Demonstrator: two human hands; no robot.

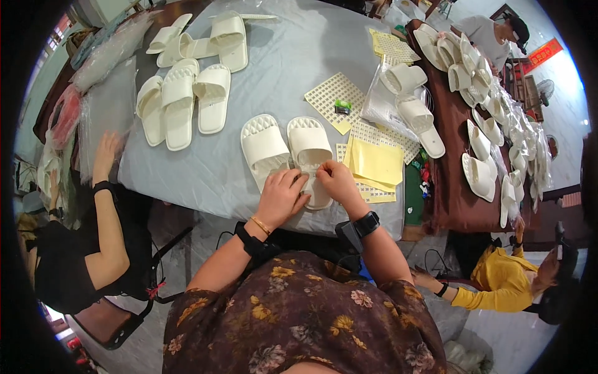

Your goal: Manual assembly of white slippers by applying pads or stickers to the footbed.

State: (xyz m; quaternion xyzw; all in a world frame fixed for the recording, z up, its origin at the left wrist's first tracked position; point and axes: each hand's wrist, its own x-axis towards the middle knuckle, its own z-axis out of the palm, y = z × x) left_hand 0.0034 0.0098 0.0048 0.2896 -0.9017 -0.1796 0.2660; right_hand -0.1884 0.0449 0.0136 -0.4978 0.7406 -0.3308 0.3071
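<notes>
you are leaning over the grey-covered surface [249, 181] with both hands on the right one of a pair of cream slide sandals; the left hand [281, 194] is lying curled over the heel end of the right slide sandal [309, 149], fingers bent and pressing down on it, while the right hand [336, 177] is pinching at its footbed with fingertips drawn together, though what is between them is too small to tell. the left slide sandal [264, 148] is sitting just beside it, untouched by either hand. a stack of yellow sheets [375, 163] and perforated sticker sheets [330, 96] are lying near your right hand, so the work on this pair looks to be in its middle. more cream slides [180, 103] are waiting further up the surface, and many others [486, 143] are lying on the brown table [445, 187] to the right, so a good deal appears to be left.
</notes>
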